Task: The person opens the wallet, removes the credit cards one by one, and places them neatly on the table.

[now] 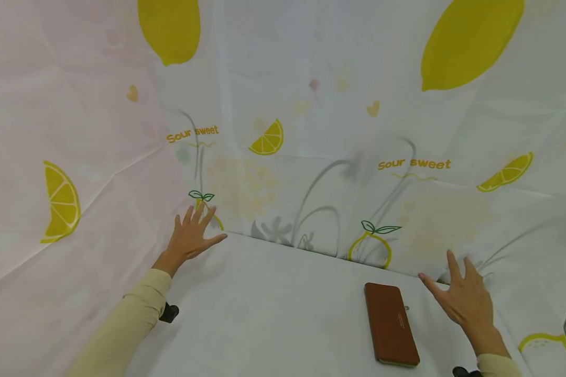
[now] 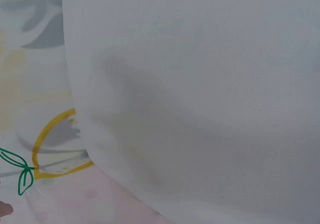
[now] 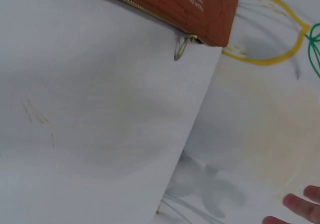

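Note:
A brown zip pouch (image 1: 392, 324) lies flat on the white table, right of centre; its gold zipper and pull show along one edge in the right wrist view, with small pale print on the pouch (image 3: 165, 2). My right hand (image 1: 467, 296) is raised to the right of the pouch, fingers spread, holding nothing. On the far left, my left hand (image 1: 188, 235) is held out over the table's back corner with its fingers spread and nothing in it. Only fingertips (image 3: 300, 206) of the right hand enter the right wrist view, and a bit of one fingertip (image 2: 5, 209) the left.
The white table (image 1: 273, 314) meets a hanging cloth (image 1: 292, 104) printed with lemons and lettering along its back edge. A pinkish stretch of the cloth (image 1: 75, 131) closes off the left side. Black wrist mounts (image 1: 170, 312) sit under the forearms.

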{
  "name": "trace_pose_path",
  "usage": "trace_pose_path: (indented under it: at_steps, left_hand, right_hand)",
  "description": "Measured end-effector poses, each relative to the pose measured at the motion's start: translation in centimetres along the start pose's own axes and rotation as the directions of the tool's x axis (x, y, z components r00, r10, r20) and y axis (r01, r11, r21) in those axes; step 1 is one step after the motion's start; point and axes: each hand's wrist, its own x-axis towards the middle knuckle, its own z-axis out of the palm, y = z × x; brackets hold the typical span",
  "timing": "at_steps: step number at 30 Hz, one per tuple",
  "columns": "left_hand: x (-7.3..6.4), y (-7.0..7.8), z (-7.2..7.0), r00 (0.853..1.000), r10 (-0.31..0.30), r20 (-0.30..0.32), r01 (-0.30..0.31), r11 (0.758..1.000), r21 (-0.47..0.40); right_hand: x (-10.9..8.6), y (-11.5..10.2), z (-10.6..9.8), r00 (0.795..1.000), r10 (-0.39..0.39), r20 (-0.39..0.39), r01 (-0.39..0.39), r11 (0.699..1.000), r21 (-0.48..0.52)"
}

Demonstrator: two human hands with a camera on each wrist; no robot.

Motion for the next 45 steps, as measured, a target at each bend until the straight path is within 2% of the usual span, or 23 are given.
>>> trace_pose_path:
  at_steps: [3, 5, 8, 11, 15, 18, 20, 23, 27, 28, 30, 33, 35, 38, 42, 45]
  left_hand:
    - [-0.3, 0.0, 0.2, 1.0, 0.0, 0.015, 0.001, 0.998, -0.057]
    - [-0.6, 0.0, 0.4, 1.0, 0.005, 0.018, -0.003, 0.996, -0.092]
    - [-1.2, 0.3, 0.9, 1.0, 0.012, 0.012, -0.01, 0.989, -0.149]
    - [-2.0, 0.6, 1.6, 1.0, 0.01, 0.01, -0.008, 0.983, -0.181]
    - [-3.0, 0.8, 2.9, 0.999, 0.004, 0.034, 0.003, 0.98, -0.2]
    - [-3.7, 0.6, 3.8, 0.999, 0.002, 0.049, 0.008, 0.978, -0.209]
    - [-3.9, 0.5, 4.1, 0.998, -0.007, 0.063, 0.021, 0.977, -0.213]
    - [-4.1, 0.3, 4.5, 0.996, -0.012, 0.091, 0.03, 0.98, -0.198]
    - [-4.3, 0.5, 4.7, 0.992, 0.0, 0.126, 0.024, 0.981, -0.194]
    - [-4.3, 0.7, 4.7, 0.991, 0.006, 0.133, 0.021, 0.98, -0.198]
    - [-4.4, 0.9, 4.8, 0.99, 0.005, 0.143, 0.025, 0.978, -0.207]
    - [-4.4, 1.3, 5.1, 0.989, 0.008, 0.148, 0.025, 0.975, -0.222]
    - [-4.4, 1.6, 5.3, 0.989, 0.011, 0.149, 0.023, 0.973, -0.231]
    - [-4.2, 2.3, 5.5, 0.988, 0.028, 0.154, 0.011, 0.968, -0.251]
    - [-3.9, 3.3, 5.7, 0.985, 0.061, 0.163, -0.01, 0.955, -0.298]
    - [-3.7, 4.0, 5.9, 0.982, 0.087, 0.168, -0.025, 0.94, -0.341]
  right_hand:
    - [-0.5, -0.3, 0.5, 0.995, 0.056, 0.08, -0.06, 0.997, 0.056]
    - [-0.9, -0.6, 0.9, 0.983, 0.091, 0.157, -0.104, 0.991, 0.083]
    - [-1.6, -1.1, 1.9, 0.952, 0.123, 0.282, -0.158, 0.982, 0.104]
    - [-2.5, -1.5, 3.3, 0.921, 0.151, 0.358, -0.208, 0.97, 0.126]
    - [-3.7, -2.0, 5.4, 0.866, 0.182, 0.467, -0.267, 0.956, 0.123]
    - [-4.4, -2.4, 7.1, 0.826, 0.168, 0.538, -0.266, 0.958, 0.11]
    - [-4.8, -2.7, 7.9, 0.814, 0.145, 0.562, -0.259, 0.957, 0.128]
    - [-5.0, -3.1, 8.6, 0.817, 0.124, 0.563, -0.262, 0.95, 0.17]
    - [-4.9, -3.6, 8.5, 0.812, 0.163, 0.56, -0.332, 0.919, 0.214]
    - [-4.8, -3.8, 8.4, 0.815, 0.169, 0.554, -0.34, 0.915, 0.22]
    - [-4.6, -4.3, 8.2, 0.834, 0.172, 0.524, -0.336, 0.912, 0.235]
    - [-4.4, -5.6, 8.2, 0.872, 0.145, 0.467, -0.294, 0.918, 0.265]
    - [-4.2, -6.5, 8.2, 0.891, 0.113, 0.44, -0.262, 0.919, 0.295]
    - [-4.0, -7.9, 8.1, 0.91, 0.061, 0.41, -0.211, 0.92, 0.33]
    - [-3.6, -9.7, 8.2, 0.937, -0.03, 0.347, -0.101, 0.93, 0.353]
    - [-3.6, -11.1, 8.5, 0.943, -0.092, 0.32, -0.027, 0.937, 0.349]
